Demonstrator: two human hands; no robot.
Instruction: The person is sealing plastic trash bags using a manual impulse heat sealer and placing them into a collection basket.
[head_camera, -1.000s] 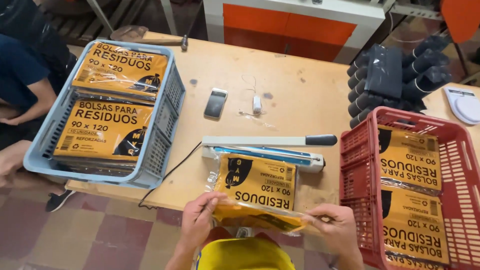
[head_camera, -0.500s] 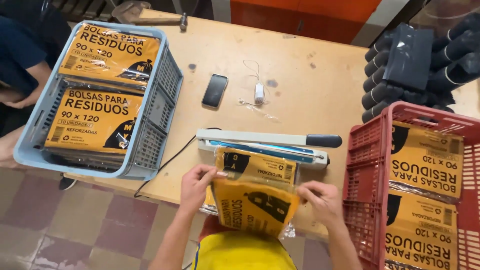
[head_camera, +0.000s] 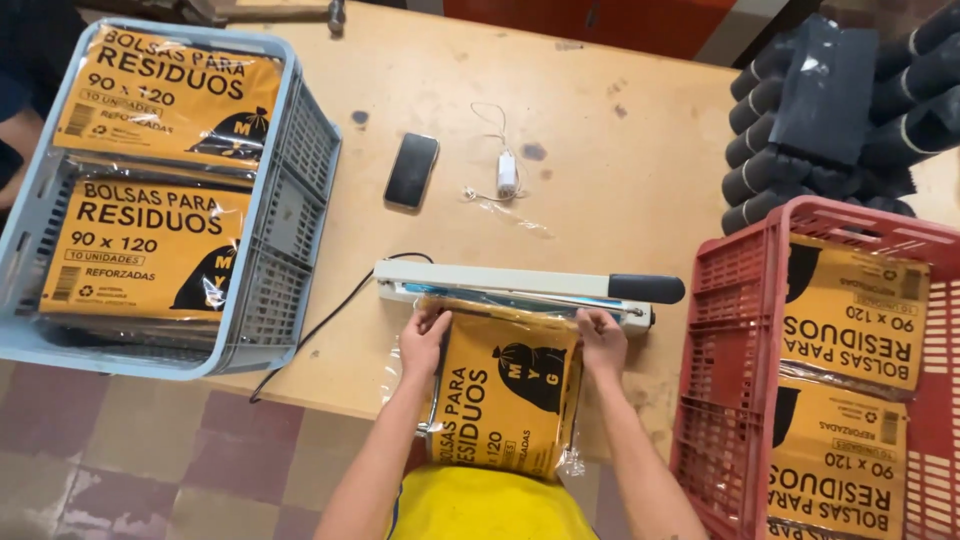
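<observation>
1. Orange bag packet (head_camera: 505, 385), wrapped in clear plastic, lies at the table's (head_camera: 620, 190) near edge, its top under the heat sealer (head_camera: 520, 285).
2. Left hand (head_camera: 424, 338) grips the packet's upper left corner.
3. Right hand (head_camera: 603, 338) grips its upper right corner.
4. Red crate (head_camera: 730, 330) stands just right.

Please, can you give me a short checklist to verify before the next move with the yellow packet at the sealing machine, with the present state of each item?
1. Both hands hold the packet: ok. Left hand and right hand grip the top corners of the yellow plastic-wrapped packet.
2. Packet's open edge lies at the white bar sealer with black handle: ok, the top edge reaches it.
3. Edge flat, without wrinkles: cannot tell, the clear film hides it.
4. Sealer arm position: cannot tell, open or pressed is not clear from above.
5. Fingers free of the sealing bar: not ok, fingertips sit right against it.
6. Black cable away from the packet: ok.
</observation>
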